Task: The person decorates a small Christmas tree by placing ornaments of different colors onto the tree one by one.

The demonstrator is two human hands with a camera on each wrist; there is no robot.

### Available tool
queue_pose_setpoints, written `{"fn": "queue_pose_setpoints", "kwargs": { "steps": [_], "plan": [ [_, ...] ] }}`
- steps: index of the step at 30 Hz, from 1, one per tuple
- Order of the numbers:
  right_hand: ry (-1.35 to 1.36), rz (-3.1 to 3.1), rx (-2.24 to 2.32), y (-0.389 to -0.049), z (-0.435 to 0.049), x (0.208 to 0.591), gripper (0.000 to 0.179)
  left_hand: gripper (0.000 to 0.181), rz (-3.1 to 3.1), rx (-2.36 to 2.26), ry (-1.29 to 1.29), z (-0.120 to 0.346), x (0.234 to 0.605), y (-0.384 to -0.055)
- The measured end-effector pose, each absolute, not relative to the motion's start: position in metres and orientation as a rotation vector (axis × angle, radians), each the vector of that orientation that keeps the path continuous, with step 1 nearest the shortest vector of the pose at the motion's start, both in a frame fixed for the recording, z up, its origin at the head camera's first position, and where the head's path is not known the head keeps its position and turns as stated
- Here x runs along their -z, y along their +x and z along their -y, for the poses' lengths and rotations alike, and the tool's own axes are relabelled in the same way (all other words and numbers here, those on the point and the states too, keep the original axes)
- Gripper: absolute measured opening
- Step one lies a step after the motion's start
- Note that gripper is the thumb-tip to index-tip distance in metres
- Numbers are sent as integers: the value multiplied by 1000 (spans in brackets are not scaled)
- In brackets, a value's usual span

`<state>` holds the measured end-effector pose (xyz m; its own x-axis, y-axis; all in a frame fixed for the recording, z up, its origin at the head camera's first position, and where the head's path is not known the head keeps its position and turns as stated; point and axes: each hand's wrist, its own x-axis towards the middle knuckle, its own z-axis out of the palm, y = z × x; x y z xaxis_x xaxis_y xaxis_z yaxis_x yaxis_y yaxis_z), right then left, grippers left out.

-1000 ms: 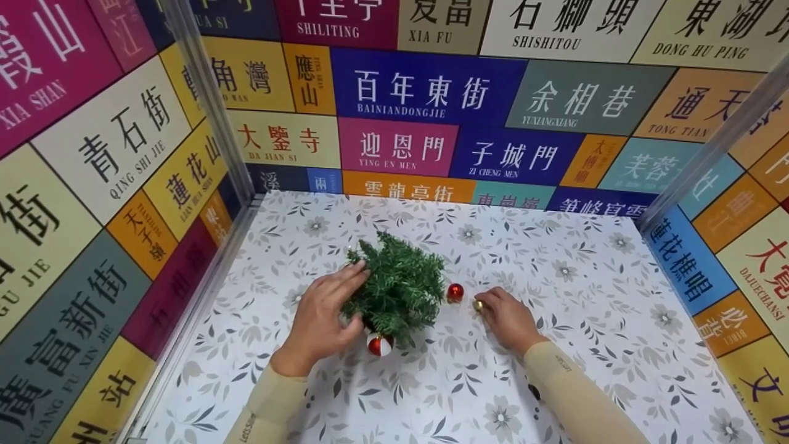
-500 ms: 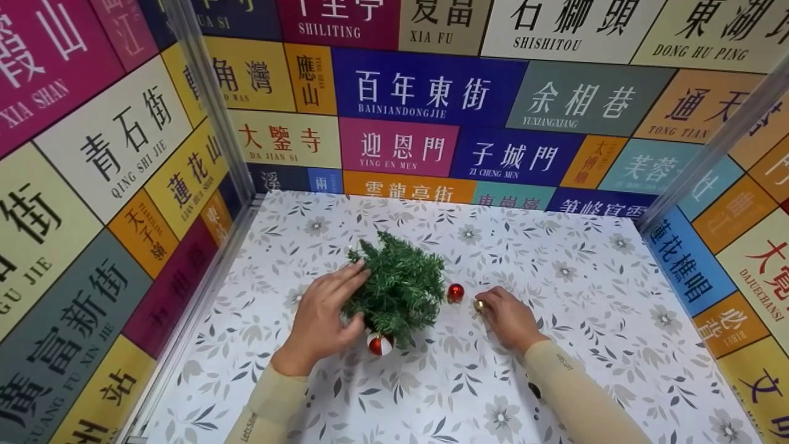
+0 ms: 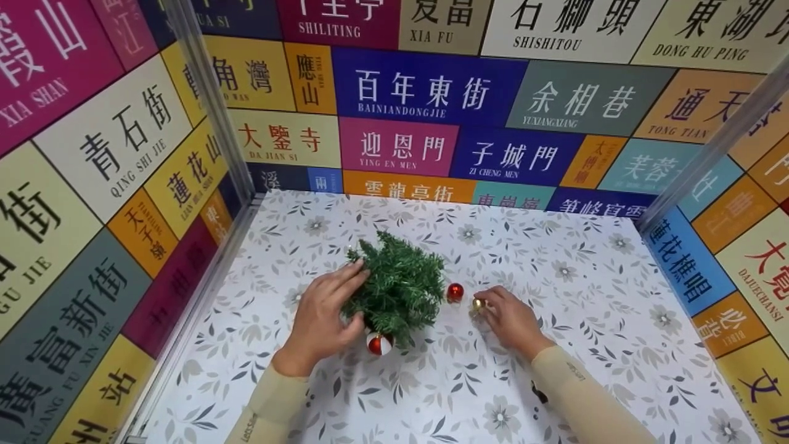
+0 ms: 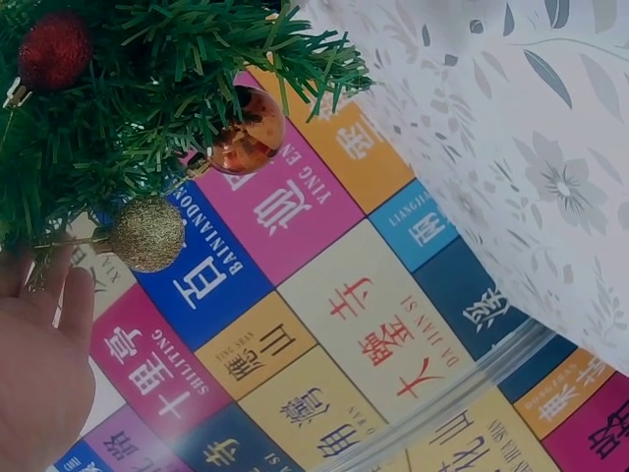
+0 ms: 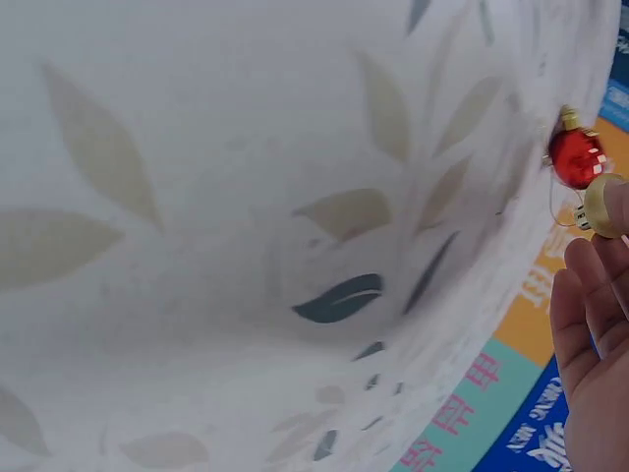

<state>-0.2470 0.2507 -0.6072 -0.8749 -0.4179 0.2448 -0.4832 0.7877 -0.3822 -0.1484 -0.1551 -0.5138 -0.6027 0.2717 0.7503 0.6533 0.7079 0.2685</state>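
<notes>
A small green Christmas tree stands on the table, and my left hand rests against its left side with fingers fairly straight. My right hand pinches a gold bauble between thumb and fingertips; a thin loop hangs from its cap in the right wrist view. Between that hand and the tree sits a shiny red bauble. A red-and-white bauble shows low at the tree's front. In the left wrist view, a gold glitter bauble, a coppery bauble and a red glitter bauble hang among the branches.
The white table has a printed pattern of leaves and flowers. Panels with street signs wall it in at the back and both sides, with metal posts at the corners. A small dark thing shows beside the right sleeve.
The gold bauble has turned slightly in the right hand's fingertips, and the right forearm has shifted a little to the right. My left hand and the tree have stayed put.
</notes>
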Motion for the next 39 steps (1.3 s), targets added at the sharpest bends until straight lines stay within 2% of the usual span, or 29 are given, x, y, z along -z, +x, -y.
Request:
{"fn": "queue_pose_setpoints", "kwargs": {
  "steps": [24, 39],
  "plan": [
    [1120, 2480, -871, -195, -223, 559, 35, 64, 2198, 696, -683, 152, 512, -148],
    [1244, 2399, -995, -177, -201, 540, 39, 65, 2176, 692, -676, 153, 513, -146]
  ]
}}
